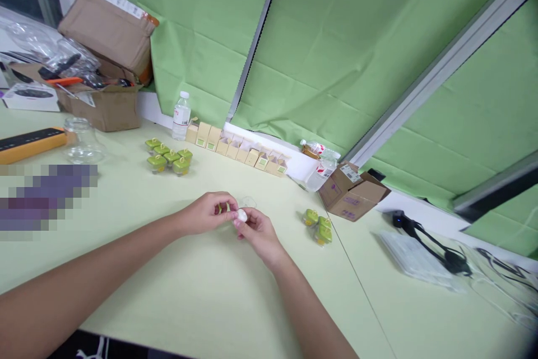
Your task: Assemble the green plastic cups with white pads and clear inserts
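Note:
Over the middle of the table my left hand [210,213] and my right hand [259,236] meet, fingertips pinched together. Between them is a small white rounded piece [241,215], too small to name. A trace of green shows inside the curled fingers of my left hand. Just beyond the fingertips is a clear see-through item [249,201], its shape hard to make out. Small clear containers with green lids [171,156] stand in a group at the left, and a smaller group of green-lidded containers [323,225] stands at the right.
Small cardboard boxes [237,148] line the back edge. A water bottle [181,116], a glass jar [83,140] and an orange-black power strip [31,143] are at left. Fallen bottles [321,173], a carton [352,194] and a headset [428,244] lie right.

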Tool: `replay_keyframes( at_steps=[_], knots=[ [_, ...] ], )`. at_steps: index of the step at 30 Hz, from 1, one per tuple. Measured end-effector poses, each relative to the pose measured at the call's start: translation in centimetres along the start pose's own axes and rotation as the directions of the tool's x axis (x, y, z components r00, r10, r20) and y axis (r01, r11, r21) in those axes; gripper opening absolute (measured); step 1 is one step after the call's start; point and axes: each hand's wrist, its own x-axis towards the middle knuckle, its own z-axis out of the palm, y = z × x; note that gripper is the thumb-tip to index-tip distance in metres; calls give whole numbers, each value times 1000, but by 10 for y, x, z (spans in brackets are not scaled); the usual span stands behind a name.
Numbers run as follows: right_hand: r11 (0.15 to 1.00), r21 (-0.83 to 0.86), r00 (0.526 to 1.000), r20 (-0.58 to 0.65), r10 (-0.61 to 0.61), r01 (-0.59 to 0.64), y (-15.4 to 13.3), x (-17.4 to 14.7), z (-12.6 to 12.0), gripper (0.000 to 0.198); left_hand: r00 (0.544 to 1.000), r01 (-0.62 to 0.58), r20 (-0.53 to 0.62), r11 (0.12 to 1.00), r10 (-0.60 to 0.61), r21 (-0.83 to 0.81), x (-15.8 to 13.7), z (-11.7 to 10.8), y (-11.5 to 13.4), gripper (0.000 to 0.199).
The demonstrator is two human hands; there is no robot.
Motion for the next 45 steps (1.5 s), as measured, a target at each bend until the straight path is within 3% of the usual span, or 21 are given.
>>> replay_keyframes(
  at_steps=[8,17,21,27,35,45],
  knots=[
    [1000,-5,1000,8,13,-13,1,0,2,37,996,80,52,992,-75,-102,3,-3,-13,29],
    [1000,-17,1000,15,-3,4,0,-1,0,35,994,89,69,991,-82,-99,3,-5,-10,27],
    [1000,-19,1000,7,-4,4,1,0,1,35,997,38,63,999,-40,25,2,-8,-7,21],
    [990,-140,999,-35,-16,11,6,-1,4,31,983,-179,86,924,159,339,-1,-8,-7,12],
    [943,-323,995,-24,-94,81,3,-4,-3,29,994,-94,-5,870,110,484,-2,-3,-6,6],
    [945,-317,996,0,-85,81,3,-2,-9,29,989,-112,-21,827,148,551,-2,-10,-6,6]
  ],
)
